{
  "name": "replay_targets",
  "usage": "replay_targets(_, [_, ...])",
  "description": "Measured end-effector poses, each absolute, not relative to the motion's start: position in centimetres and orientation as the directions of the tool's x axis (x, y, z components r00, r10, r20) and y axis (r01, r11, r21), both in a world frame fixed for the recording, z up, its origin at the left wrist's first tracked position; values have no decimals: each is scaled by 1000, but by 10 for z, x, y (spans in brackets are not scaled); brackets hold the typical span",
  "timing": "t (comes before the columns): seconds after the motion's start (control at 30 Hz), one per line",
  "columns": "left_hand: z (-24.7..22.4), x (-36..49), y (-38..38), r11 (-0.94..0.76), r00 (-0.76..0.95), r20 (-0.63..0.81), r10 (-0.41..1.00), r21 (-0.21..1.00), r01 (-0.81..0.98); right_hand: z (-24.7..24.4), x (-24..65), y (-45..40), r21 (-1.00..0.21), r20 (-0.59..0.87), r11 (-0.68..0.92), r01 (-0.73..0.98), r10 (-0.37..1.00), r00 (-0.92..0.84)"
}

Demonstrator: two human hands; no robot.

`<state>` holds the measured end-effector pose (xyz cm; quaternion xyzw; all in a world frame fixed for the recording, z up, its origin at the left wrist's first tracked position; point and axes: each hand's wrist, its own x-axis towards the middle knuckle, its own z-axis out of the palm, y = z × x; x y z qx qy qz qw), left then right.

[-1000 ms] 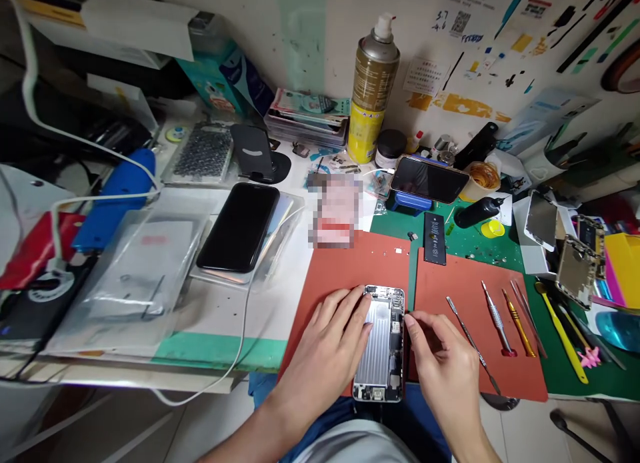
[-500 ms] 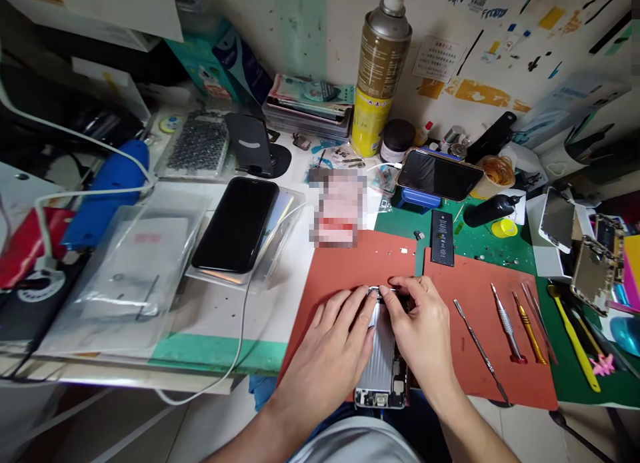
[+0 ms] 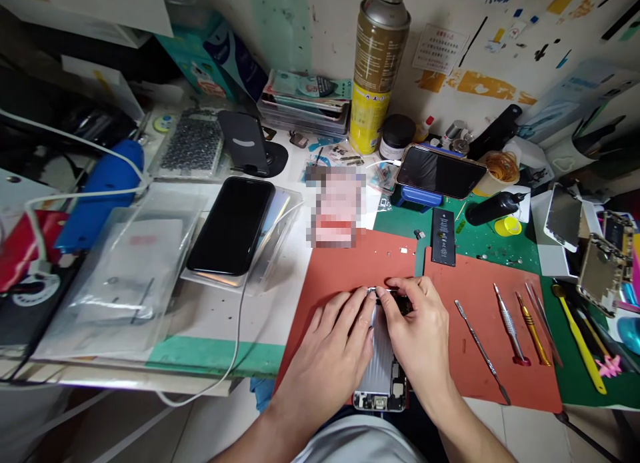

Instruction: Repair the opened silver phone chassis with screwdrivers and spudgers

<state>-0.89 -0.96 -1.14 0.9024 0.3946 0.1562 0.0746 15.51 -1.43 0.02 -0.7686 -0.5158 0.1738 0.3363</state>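
An opened phone (image 3: 381, 356), with its silvery inner plate and small parts showing, lies on the red mat at the bench's front edge. Across its left side rests my left hand (image 3: 333, 346), closed on it, fingertips together at the top end. My right hand (image 3: 420, 323) holds the upper right of the same phone, thumb pressing on its top and index finger curled over the far edge. Both hands' fingertips hide most of that top end, so any small part there cannot be made out.
Right of the hands lie a metal spudger (image 3: 481, 350), a silver screwdriver (image 3: 510, 326) and a gold screwdriver (image 3: 534, 330). Behind them is a black battery (image 3: 443, 238). A black phone (image 3: 233, 226) lies left, its stack crossed by a white cable (image 3: 239, 330). A spray can (image 3: 375, 70) stands behind.
The camera view has shifted slightly. Both hands keep nearly the same hold on the opened phone, with only a slight shift of the right thumb.
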Motion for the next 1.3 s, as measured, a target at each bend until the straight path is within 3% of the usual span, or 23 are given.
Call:
replay_targets(0.23, [-9, -9, -10, -668, 632, 217, 744, 260, 697, 27, 185, -60, -732, 206, -167, 660, 869, 449])
replay_targets(0.5, [-14, -10, -7, -676, 640, 220, 737, 214, 705, 33, 287, -149, -379, 256, -499, 779, 753, 606])
replay_targets(0.67, [-22, -13, -2, -714, 640, 316, 700, 286, 639, 37, 313, -149, -435, 179, -464, 772, 796, 579])
replay_targets(0.87, [-27, -14, 6, -752, 632, 407, 659, 328, 572, 26, 319, -129, -346, 79, -524, 778, 810, 581])
replay_targets(1.07, [-17, -16, -2, -714, 642, 318, 698, 382, 587, 9, 326, -128, -293, 91, -511, 808, 827, 555])
replay_targets(1.2, [-10, -12, -8, -669, 625, 247, 741, 357, 652, 3, 332, -131, -130, 150, -431, 893, 881, 448])
replay_targets(1.3, [-9, -10, -9, -641, 613, 201, 764, 346, 685, 5, 334, -137, -268, 210, -434, 860, 845, 491])
